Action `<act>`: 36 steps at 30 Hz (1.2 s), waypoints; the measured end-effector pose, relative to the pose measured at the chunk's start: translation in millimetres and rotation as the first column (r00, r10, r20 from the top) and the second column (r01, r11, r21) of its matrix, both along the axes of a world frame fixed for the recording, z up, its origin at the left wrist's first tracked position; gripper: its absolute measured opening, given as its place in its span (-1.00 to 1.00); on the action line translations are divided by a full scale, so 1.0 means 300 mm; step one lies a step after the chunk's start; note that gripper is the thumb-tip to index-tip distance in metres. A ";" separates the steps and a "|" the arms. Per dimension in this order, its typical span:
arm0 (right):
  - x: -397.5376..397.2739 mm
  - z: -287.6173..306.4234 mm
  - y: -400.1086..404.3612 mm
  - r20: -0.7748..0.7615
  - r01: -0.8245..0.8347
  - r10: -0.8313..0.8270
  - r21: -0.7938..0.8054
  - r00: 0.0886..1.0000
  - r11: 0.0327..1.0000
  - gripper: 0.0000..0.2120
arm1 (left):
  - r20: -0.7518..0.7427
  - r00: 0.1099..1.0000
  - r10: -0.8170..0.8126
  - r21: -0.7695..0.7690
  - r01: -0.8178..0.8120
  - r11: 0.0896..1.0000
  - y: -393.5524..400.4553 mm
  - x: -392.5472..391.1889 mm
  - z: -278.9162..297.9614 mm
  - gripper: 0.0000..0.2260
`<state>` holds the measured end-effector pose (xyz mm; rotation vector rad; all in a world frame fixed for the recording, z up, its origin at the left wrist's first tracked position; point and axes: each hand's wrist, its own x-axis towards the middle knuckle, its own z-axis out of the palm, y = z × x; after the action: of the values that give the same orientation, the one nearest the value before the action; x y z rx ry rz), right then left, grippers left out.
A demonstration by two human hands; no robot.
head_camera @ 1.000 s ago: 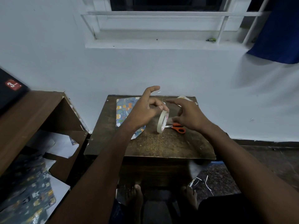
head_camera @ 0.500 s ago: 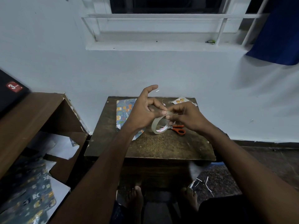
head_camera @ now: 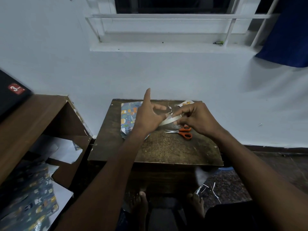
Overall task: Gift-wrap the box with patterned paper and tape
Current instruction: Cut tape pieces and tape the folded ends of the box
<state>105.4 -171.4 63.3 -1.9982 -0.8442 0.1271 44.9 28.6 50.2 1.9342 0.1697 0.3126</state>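
**Freeing the tape end**

While our left hand [head_camera: 148, 117] grips the tape roll [head_camera: 170, 120] above the tabletop [head_camera: 166, 147], our right hand [head_camera: 196, 119] pinches at its rim. The tape looks light, thin and sticky, so we take the loose end. The wrapped box [head_camera: 129, 117] lies behind our left hand, scissors [head_camera: 182, 131] beside.

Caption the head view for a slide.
Both hands hold a tape roll above the table, wrapped box and scissors beneath.
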 end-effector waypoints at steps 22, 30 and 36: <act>-0.063 -0.082 0.244 0.047 0.087 -0.075 -0.342 0.996 0.936 -0.77 | -0.259 0.866 0.427 0.479 -0.269 0.836 0.161 -0.104 -0.004 -0.03; -0.104 -0.109 0.335 -0.020 0.093 -0.105 -0.314 0.994 0.945 -0.46 | -0.383 0.894 0.234 0.251 -0.143 0.957 0.257 -0.157 -0.047 0.10; -0.088 -0.075 0.327 0.055 0.242 -0.236 -0.150 0.970 0.959 -0.61 | -0.171 0.943 0.285 0.326 -0.219 0.920 0.245 -0.157 -0.021 0.06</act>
<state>79.0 -73.1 40.7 -2.2395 -0.6242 0.0179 -2.3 102.0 43.9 2.2549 0.5476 0.3132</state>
